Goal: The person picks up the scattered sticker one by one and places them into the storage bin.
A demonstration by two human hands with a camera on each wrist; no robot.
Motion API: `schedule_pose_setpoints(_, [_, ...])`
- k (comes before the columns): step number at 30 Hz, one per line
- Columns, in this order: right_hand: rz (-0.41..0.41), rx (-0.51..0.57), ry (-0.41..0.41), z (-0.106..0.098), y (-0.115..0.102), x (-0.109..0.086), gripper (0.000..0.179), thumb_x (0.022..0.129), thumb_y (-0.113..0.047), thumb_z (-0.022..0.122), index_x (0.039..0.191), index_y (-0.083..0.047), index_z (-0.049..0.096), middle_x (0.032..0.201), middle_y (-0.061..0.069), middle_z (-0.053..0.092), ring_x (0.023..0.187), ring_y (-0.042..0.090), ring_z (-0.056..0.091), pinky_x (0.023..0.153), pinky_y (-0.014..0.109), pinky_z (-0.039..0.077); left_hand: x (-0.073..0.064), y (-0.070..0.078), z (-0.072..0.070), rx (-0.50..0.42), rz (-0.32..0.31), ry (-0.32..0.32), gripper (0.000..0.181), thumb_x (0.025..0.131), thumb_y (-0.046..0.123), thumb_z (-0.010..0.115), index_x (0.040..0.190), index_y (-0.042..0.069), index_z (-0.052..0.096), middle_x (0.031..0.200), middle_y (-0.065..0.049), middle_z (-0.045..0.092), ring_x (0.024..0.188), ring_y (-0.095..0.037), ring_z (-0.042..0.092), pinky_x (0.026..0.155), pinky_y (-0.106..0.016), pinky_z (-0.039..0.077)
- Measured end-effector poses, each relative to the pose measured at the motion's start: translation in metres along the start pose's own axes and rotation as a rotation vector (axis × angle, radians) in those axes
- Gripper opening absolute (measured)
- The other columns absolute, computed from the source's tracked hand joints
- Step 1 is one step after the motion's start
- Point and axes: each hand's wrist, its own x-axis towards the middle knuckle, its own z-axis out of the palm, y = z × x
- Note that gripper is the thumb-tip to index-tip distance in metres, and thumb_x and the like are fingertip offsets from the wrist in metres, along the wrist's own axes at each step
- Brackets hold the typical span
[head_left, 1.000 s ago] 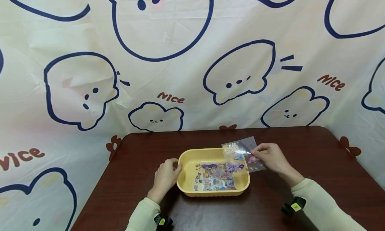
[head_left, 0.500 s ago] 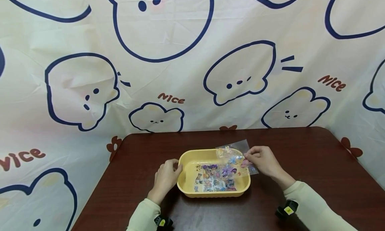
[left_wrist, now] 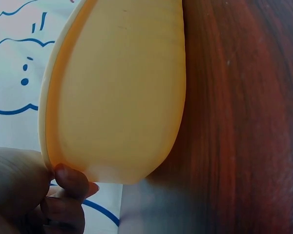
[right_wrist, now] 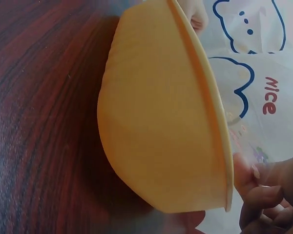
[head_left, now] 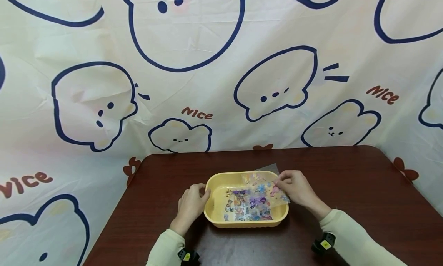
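Observation:
A yellow plastic basin [head_left: 245, 224] stands on the table in the head view. My left hand [head_left: 189, 205] grips its left end, thumb over the rim, fingers curled beneath it in the left wrist view. Inside lie colourful cartoon sticker sheets [head_left: 238, 210]. My right hand [head_left: 298, 188] pinches the right edge of a clear sticker sheet [head_left: 261, 188] between thumb and fingers. That sheet slants over the basin's right half and overlaps the stickers below; its far corner reaches past the back rim. In the right wrist view the pinching fingers [right_wrist: 263, 195] are beside the rim.
The dark brown wooden table [head_left: 173, 169] extends around the basin on all sides. A white cloth [head_left: 221, 35] with blue cartoon outlines hangs behind it. Black devices with yellow labels, such as the right one [head_left: 323, 243], are strapped at both wrists.
My right hand has moved left with the clear sticker sheet, which now covers more of the basin's right half. My left hand has kept its grip on the left end.

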Motion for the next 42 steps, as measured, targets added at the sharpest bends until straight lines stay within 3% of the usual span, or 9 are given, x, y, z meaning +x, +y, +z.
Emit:
schedule_pose_setpoints(10, [0.015,-0.007,-0.025,0.011,-0.005,0.002,0.010,0.097,-0.008,0.065,0.092,0.000,0.068,0.084,0.011,0.077,0.072,0.012,0.071,0.058,0.026,0.053,0.000,0.000,-0.001,0.004,0.006,0.003,0.031,0.096,0.028,0.067,0.118,0.007,0.073,0.080,-0.001,0.074,0.063,-0.011,0.063,0.056,-0.034,0.046])
schedule_pose_setpoints(29, [-0.049,-0.056,-0.030,0.028,-0.022,0.004,0.009,0.095,-0.011,0.069,0.088,-0.004,0.068,0.073,0.006,0.076,0.066,0.013,0.068,0.053,0.024,0.043,0.002,0.001,-0.002,0.003,-0.006,-0.012,0.031,0.097,0.029,0.066,0.120,0.009,0.073,0.082,-0.001,0.074,0.064,-0.011,0.064,0.056,-0.033,0.046])
schedule_pose_setpoints(36, [-0.029,-0.032,-0.056,0.039,-0.024,0.003,0.008,0.093,-0.011,0.071,0.088,-0.005,0.068,0.073,0.007,0.076,0.056,0.016,0.063,0.045,0.023,0.030,0.001,0.001,-0.001,0.004,-0.006,-0.012,0.031,0.096,0.029,0.066,0.120,0.009,0.073,0.082,-0.001,0.075,0.065,-0.011,0.064,0.057,-0.034,0.047])
schedule_pose_setpoints(42, [-0.037,-0.001,-0.093,0.046,-0.024,0.003,0.009,0.092,-0.009,0.072,0.087,-0.005,0.066,0.069,0.006,0.074,0.050,0.015,0.056,0.042,0.022,0.030,0.001,0.000,-0.001,0.004,-0.003,0.005,0.030,0.096,0.029,0.067,0.117,0.009,0.074,0.081,-0.001,0.074,0.066,-0.013,0.063,0.058,-0.036,0.046])
